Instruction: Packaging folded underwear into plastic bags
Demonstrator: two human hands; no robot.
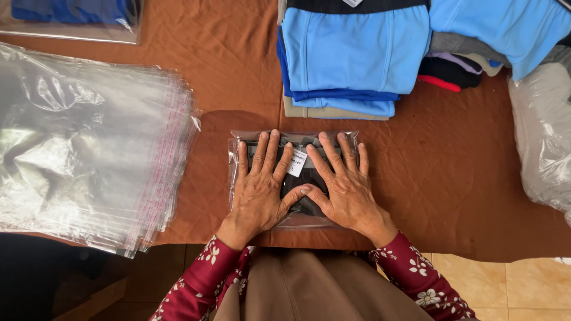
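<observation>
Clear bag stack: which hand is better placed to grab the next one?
Left, probably. The left hand lies nearer the stack of clear bags; the right hand presses the bagged dark garment on the far side.

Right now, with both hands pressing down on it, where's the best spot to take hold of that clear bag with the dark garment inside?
Probably by the left edge of the clear bag, coming in from the left. The bag lies flat on the brown cloth, with the left hand and right hand spread over its middle. A strip of film shows bare beyond the left hand's fingers there, thin enough to pinch.
</observation>
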